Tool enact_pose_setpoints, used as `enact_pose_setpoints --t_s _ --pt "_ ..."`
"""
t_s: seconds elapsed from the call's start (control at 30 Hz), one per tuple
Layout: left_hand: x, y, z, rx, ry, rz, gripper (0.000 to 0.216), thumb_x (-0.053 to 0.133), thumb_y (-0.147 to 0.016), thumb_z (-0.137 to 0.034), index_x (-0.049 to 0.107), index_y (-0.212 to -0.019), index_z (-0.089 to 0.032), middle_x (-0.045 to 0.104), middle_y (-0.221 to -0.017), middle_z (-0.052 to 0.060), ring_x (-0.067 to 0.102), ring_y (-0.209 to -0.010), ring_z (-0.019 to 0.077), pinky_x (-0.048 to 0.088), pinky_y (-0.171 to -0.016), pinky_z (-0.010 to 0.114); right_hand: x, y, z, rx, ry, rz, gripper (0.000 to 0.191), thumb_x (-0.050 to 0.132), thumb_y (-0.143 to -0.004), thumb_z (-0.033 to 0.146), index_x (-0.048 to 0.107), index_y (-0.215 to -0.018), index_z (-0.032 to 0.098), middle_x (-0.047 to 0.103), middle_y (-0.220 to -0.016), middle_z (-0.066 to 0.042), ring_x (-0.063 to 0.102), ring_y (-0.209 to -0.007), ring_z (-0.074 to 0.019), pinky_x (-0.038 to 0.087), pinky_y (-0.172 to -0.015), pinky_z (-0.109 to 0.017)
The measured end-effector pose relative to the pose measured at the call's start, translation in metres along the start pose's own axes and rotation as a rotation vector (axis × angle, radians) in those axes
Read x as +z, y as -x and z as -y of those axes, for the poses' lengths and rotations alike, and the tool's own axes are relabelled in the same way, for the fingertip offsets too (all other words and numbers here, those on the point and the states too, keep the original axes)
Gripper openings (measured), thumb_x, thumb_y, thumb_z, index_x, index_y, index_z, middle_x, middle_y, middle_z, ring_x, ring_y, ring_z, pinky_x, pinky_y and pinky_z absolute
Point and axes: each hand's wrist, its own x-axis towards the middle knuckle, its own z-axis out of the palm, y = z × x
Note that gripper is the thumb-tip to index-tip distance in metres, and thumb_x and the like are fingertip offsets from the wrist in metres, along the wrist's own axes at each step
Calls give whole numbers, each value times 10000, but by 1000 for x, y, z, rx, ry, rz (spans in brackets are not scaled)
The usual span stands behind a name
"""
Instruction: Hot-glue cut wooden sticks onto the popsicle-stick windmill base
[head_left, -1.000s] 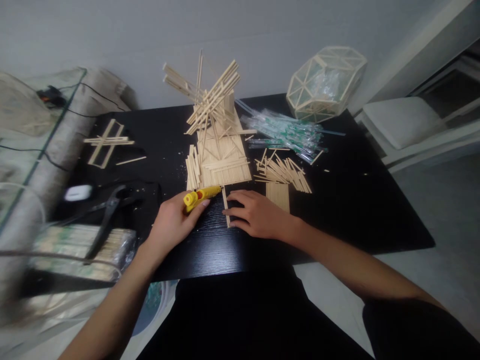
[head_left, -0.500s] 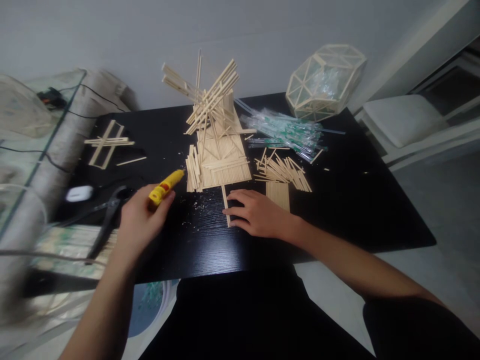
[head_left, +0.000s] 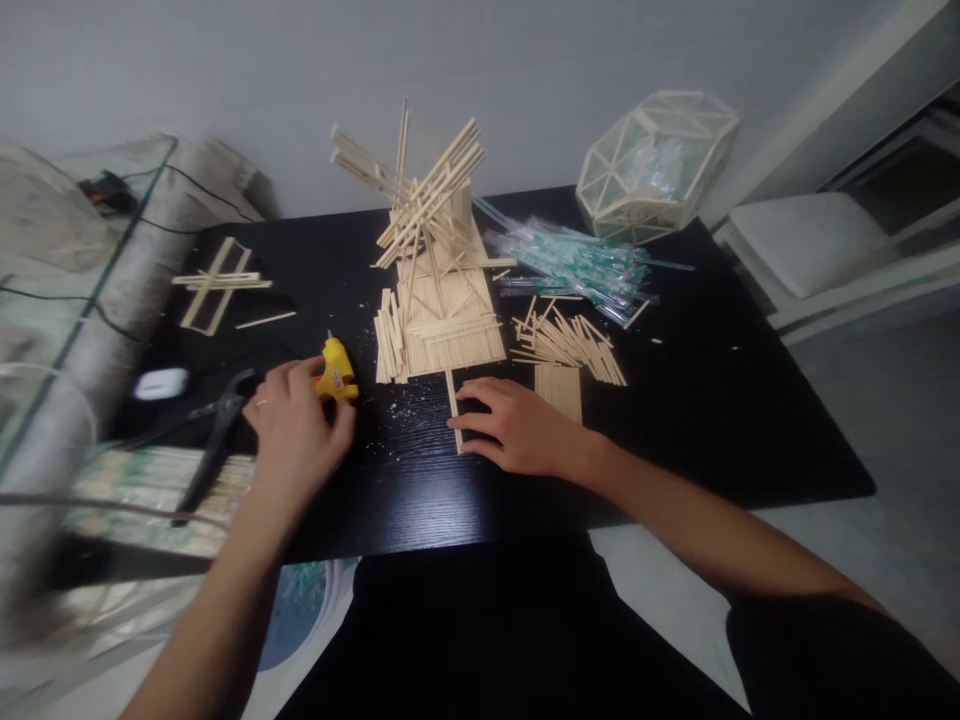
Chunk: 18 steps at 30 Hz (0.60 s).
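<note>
In my left hand point(head_left: 296, 420) is a yellow hot glue gun point(head_left: 339, 370), held low at the table's left part with its nozzle pointing away from me. The fingers behind it are partly hidden. My right hand point(head_left: 506, 425) rests on the table, its fingertips closed on a thin wooden strip point(head_left: 452, 395). That strip runs toward me from the front edge of a flat panel of wooden sticks point(head_left: 457, 345). On the panel's far part stands a windmill-like structure with crossed stick blades point(head_left: 431, 205).
Short sticks lie in a pile point(head_left: 570, 340) beside a small stick panel point(head_left: 559, 390). Behind are plastic wrappers point(head_left: 570, 265) and a faceted stick-framed vessel point(head_left: 656, 165). At left are a stick frame point(head_left: 217, 285), a white case point(head_left: 161, 384) and black-handled pliers point(head_left: 214, 450).
My left hand has moved slightly right and turned the glue gun, so its nozzle now points away from me instead of to the right. My right hand stays at the strip.
</note>
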Motion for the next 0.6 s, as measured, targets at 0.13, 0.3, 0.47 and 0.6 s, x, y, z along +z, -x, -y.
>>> enact_pose_setpoints --t_s 0.13,0.3,0.47,0.6 --pt "6 22 -37 384 227 157 342 614 -988 -346 565 -1305 -228 634 -1387 151 590 -1328 373 423 -1126 614 1 0 -2 -9 16 -10 294 695 -1018 338 764 -1260 185 657 -1334 -163 599 -1290 -311 534 -1082 -512" --pt "22 31 -48 551 307 296 471 699 -960 -363 517 -1376 -241 587 -1495 152 546 -1414 349 387 -1181 596 1 -1 -5 -20 0 -2 303 725 -988 315 760 -1263 194 651 -1331 -160 591 -1287 -314 516 -1092 -520" --pt "28 25 -47 564 323 310 534 717 -953 -382 489 -1408 -220 556 -1541 179 512 -1462 354 373 -1209 606 -1 -1 -9 -7 -75 -47 374 689 -1000 279 702 -1363 189 664 -1327 -147 622 -1242 -282 517 -1110 -499" --pt "31 21 -47 551 349 324 643 739 -935 -432 462 -1479 -232 525 -1586 192 497 -1485 368 358 -1226 617 -1 -3 -12 50 -101 -75 364 711 -967 231 711 -1321 144 682 -1342 -165 621 -1280 -293 508 -1148 -490"
